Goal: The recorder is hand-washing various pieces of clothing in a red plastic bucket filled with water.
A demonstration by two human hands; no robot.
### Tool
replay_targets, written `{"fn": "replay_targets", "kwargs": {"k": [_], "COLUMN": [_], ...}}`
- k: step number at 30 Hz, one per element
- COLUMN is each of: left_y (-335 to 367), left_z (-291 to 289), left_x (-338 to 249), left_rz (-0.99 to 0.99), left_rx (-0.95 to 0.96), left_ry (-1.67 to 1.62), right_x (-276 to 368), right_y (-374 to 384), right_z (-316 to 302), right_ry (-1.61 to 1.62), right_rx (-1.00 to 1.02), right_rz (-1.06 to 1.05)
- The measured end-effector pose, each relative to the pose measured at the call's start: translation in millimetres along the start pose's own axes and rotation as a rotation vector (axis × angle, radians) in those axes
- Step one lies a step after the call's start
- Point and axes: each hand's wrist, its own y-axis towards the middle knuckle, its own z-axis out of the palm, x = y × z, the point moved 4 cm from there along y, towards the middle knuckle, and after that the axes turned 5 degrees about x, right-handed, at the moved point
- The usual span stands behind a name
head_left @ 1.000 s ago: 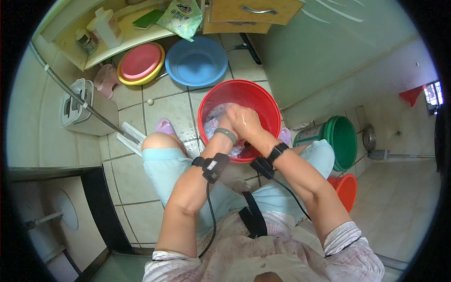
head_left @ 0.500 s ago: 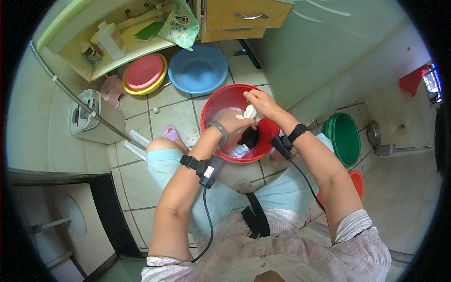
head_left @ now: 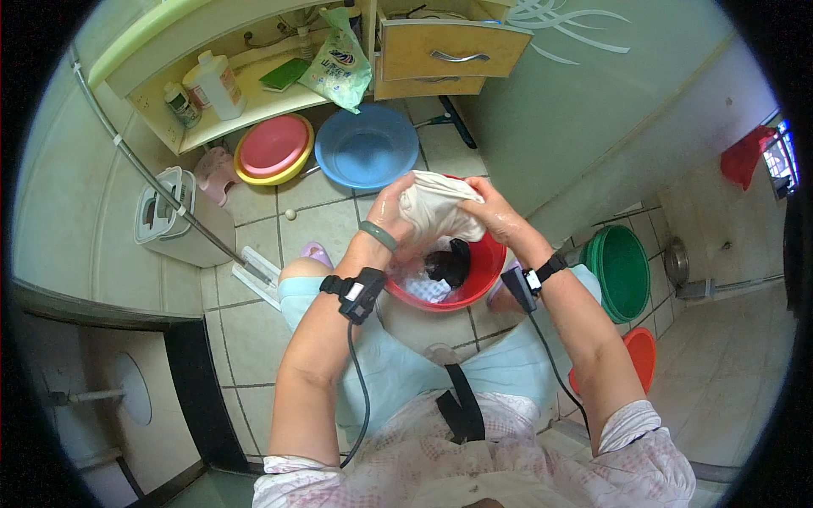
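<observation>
Between my hands a wet white cloth (head_left: 439, 203) is spread out above the red bucket (head_left: 487, 284). My left hand (head_left: 391, 212) grips its left edge, with a grey-green bangle at the wrist. At the right edge my right hand (head_left: 498, 213) pinches the fabric, fingers closed on it. Down in the bucket lie a black cloth (head_left: 449, 266) and a light blue checked cloth (head_left: 429, 290), in what looks like water. The cloth and my hands hide the bucket's far side.
Beyond the bucket sit a blue basin (head_left: 366, 148) and a pink basin (head_left: 273, 144) stacked in a yellow one. Green buckets (head_left: 625, 273) stand to the right, near an orange-red basin (head_left: 641, 360). A metal pole (head_left: 148, 176) slants at left. Above, a drawer (head_left: 453, 57) hangs open.
The white cloth was bunched low in the bucket; now it is raised and spread wide between my hands. My left hand has moved up and left. The whole view has shifted slightly.
</observation>
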Motion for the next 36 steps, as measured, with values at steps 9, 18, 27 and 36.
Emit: {"fn": "replay_targets", "kwargs": {"k": [9,18,27,36], "left_y": [28,23,20,1], "left_z": [-48,-76,-30,-39], "left_x": [61,54,21,-24], "left_rz": [0.017,0.003,0.025,0.262], "left_rx": [-0.407,-0.492,-0.287,-0.449], "left_ry": [-0.179,-0.070,0.104,0.147], "right_x": [-6,-13,-28,-132], "right_y": [21,16,36,87], "right_z": [55,76,44,4], "right_ry": [-1.103,-1.202,-0.178,-0.771], "right_rx": [-0.191,-0.121,0.003,-0.083], "right_rz": [-0.228,-0.213,-0.125,0.080]}}
